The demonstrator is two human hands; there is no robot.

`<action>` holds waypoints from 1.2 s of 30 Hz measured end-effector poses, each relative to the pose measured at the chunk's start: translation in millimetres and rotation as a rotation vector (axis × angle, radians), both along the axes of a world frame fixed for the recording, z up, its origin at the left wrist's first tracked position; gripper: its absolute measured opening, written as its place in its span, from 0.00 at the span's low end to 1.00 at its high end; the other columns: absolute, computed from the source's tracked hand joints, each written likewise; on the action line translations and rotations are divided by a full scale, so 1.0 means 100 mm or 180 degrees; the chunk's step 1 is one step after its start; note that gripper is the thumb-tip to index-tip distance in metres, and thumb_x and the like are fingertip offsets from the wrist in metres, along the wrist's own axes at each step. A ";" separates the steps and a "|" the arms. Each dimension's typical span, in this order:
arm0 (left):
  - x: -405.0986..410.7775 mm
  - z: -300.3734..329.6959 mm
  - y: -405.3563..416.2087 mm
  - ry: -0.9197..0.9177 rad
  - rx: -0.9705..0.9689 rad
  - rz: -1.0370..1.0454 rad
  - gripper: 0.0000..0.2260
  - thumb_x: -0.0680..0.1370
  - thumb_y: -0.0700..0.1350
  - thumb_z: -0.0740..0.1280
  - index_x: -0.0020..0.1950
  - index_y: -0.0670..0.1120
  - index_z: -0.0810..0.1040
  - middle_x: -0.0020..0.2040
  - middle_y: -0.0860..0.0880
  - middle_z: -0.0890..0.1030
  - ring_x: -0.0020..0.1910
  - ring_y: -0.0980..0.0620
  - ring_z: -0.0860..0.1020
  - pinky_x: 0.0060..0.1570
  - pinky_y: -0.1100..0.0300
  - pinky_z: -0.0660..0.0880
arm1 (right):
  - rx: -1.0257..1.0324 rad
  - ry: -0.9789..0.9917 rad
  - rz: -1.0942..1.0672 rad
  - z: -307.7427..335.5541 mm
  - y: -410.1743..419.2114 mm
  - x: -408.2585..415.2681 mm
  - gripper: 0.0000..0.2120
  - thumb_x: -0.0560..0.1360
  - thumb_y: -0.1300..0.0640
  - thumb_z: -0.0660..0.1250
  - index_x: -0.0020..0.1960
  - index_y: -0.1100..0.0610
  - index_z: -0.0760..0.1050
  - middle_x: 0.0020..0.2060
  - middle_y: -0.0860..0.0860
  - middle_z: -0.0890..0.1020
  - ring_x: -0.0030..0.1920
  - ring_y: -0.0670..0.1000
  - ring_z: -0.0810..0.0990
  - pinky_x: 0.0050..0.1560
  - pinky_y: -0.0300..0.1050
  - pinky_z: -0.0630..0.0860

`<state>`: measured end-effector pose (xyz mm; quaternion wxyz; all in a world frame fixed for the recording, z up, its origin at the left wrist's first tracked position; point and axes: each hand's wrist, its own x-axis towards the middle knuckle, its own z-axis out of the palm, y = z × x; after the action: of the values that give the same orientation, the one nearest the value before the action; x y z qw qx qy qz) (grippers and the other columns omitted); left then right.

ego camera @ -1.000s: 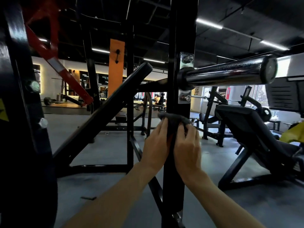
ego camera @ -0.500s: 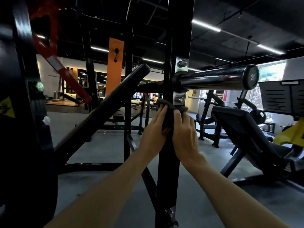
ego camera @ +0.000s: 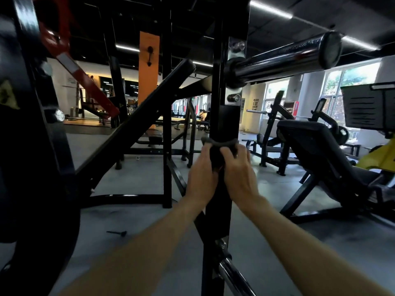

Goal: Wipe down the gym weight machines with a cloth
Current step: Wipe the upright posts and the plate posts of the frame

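Observation:
A dark grey cloth (ego camera: 220, 144) is wrapped around the black upright post (ego camera: 227, 116) of a weight machine, well below the chrome weight peg (ego camera: 282, 58). My left hand (ego camera: 201, 178) grips the cloth and post from the left. My right hand (ego camera: 239, 171) grips them from the right, fingers curled round the cloth's upper edge. Most of the cloth is hidden under my hands.
A second chrome peg (ego camera: 233, 276) juts from the post near the floor. A black plate and frame (ego camera: 32, 146) fill the left edge. A slanted black bar (ego camera: 136, 129) crosses behind. A padded bench machine (ego camera: 327, 150) stands right. A small dark object (ego camera: 118, 232) lies on the grey floor.
Both hands rose with the cloth to just under the peg's bracket half a second ago, and have now slid back down the post.

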<state>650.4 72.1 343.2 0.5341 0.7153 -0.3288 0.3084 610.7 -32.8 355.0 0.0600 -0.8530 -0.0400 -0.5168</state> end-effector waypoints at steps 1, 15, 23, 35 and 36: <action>0.01 0.22 -0.01 -0.0110 -0.0127 0.0061 0.20 0.80 0.38 0.68 0.71 0.46 0.69 0.55 0.47 0.83 0.52 0.49 0.83 0.42 0.74 0.72 | -0.0082 -0.0142 0.0043 0.26 -0.05 0.03 0.11 0.78 0.62 0.66 0.60 0.59 0.74 0.62 0.61 0.71 0.63 0.64 0.71 0.46 0.62 0.82; 0.21 -0.88 -0.14 -0.0069 0.0006 0.0706 0.25 0.77 0.51 0.75 0.71 0.47 0.73 0.57 0.54 0.83 0.51 0.55 0.81 0.43 0.62 0.74 | 0.0459 -0.0303 0.0296 -0.87 -0.40 0.36 0.23 0.81 0.38 0.58 0.61 0.54 0.79 0.60 0.47 0.71 0.55 0.26 0.63 0.54 0.20 0.60; -0.06 -2.03 -0.20 0.1314 0.0364 0.0286 0.16 0.80 0.41 0.68 0.62 0.53 0.67 0.50 0.50 0.83 0.48 0.46 0.83 0.45 0.48 0.80 | 0.0133 0.0676 0.0622 -2.06 -0.40 0.10 0.10 0.72 0.61 0.70 0.53 0.60 0.80 0.56 0.59 0.77 0.55 0.59 0.74 0.49 0.41 0.74; 0.03 -0.67 -0.14 0.0568 -0.0475 0.0260 0.18 0.77 0.47 0.74 0.64 0.51 0.73 0.49 0.59 0.82 0.49 0.57 0.82 0.52 0.54 0.80 | -0.0286 0.0075 0.0539 -0.48 -0.38 0.10 0.06 0.77 0.63 0.65 0.52 0.60 0.78 0.54 0.58 0.75 0.55 0.55 0.72 0.48 0.52 0.76; 0.06 -0.55 -0.14 0.0418 -0.0579 0.0295 0.18 0.77 0.49 0.74 0.64 0.52 0.73 0.50 0.59 0.83 0.49 0.58 0.82 0.51 0.55 0.80 | -0.0168 -0.0081 0.0568 -0.38 -0.37 0.12 0.08 0.77 0.61 0.62 0.52 0.60 0.78 0.54 0.58 0.75 0.56 0.54 0.72 0.48 0.49 0.74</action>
<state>655.9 57.8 288.2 0.6023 0.6969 -0.2304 0.3138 622.4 -70.1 316.9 0.0827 -0.8408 -0.1302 -0.5190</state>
